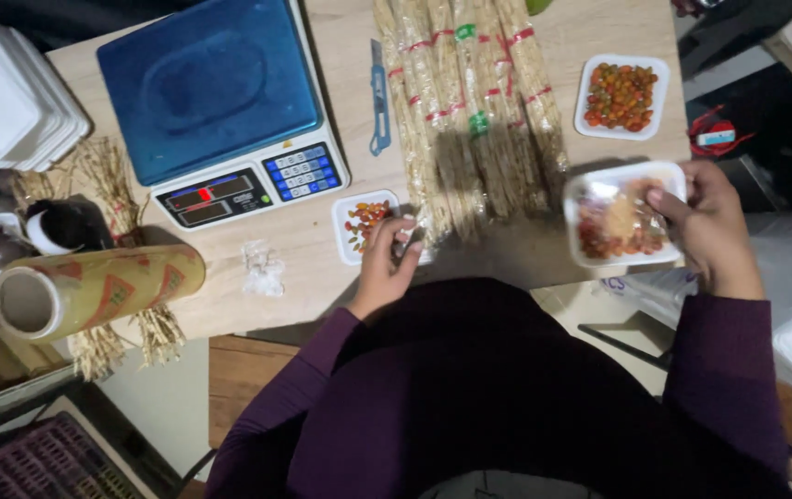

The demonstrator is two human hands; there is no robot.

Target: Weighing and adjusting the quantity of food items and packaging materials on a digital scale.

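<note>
Wooden table, dim room: blue scale, bundled dry stalks, filled tray. I log my right hand grasping a wrapped white tray of small red-orange fruit over the table's edge; my left hand curls on a small tray. Step, I judge: wrapping portions. Next calls for a steady set-down.

The white tray stack is cut off at the left edge; the scale's display is unreadably small
</note>
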